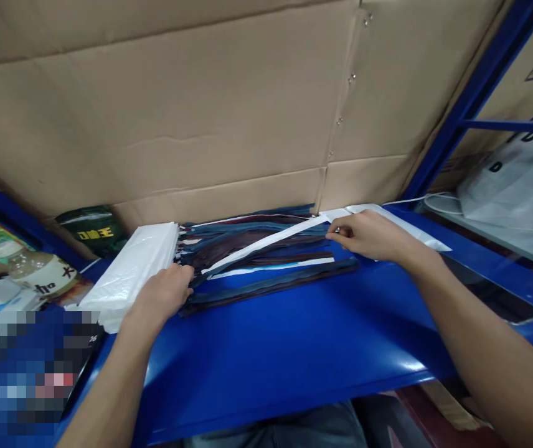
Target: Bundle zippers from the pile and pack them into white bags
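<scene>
Long zippers, mostly dark blue and brown, lie in a loose pile (220,246) across the blue surface (266,348). A white zipper (266,241) stretches slantwise over the pile between my two hands. My left hand (166,289) is closed on its near left end, beside a stack of white plastic bags (131,261). At the far right end my right hand (360,233) pinches the white zipper, with thumb and forefinger together. Below it lie another white zipper (271,267) and a dark one (271,286).
Cardboard (201,124) walls off the back. On the left stand a drink bottle (42,267) and a dark green packet (91,227). A flat white bag (401,227) and a black phone-like slab (490,289) lie right. Beyond the blue frame (453,118) is a white bag (514,174).
</scene>
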`<state>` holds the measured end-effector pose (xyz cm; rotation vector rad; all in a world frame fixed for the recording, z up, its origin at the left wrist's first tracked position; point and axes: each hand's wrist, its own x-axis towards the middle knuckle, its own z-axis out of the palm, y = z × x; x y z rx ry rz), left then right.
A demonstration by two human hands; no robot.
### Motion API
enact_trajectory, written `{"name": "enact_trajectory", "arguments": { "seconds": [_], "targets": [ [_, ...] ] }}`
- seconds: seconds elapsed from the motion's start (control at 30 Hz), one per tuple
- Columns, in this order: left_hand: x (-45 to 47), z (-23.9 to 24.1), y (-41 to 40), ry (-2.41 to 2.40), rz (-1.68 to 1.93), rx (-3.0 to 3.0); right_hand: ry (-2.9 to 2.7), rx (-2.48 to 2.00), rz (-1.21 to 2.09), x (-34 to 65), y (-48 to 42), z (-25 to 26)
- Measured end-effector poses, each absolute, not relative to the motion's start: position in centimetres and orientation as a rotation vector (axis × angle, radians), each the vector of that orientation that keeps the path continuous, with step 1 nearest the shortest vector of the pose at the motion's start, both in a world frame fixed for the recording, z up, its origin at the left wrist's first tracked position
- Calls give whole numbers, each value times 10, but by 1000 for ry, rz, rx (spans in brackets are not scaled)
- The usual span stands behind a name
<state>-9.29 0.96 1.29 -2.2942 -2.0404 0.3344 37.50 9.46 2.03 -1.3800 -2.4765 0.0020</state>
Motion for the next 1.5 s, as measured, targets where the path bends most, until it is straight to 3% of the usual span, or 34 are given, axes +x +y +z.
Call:
{"name": "enact_trajectory", "arguments": {
  "seconds": [0.23,0.43,0.77,1.1,1.5],
  "targets": [
    [-77,28,11,-1977,238,-2386,-2452,-1344,-25,367,90,19],
    [-51,35,3,-1604,-503,-2598,-2453,-1160,37,354,82,17],
    [17,9,-12,-1796,-1292,-2795,-2536,-480,117,284,40,-6],
    [25,-2,-15,-1943,-1549,-3013,-2371,-526,-77,255,23,-27],
    [25,-9,-14,-1952,-1685,-2994,-2223,-543,83,254,24,-29]
  ]
}}
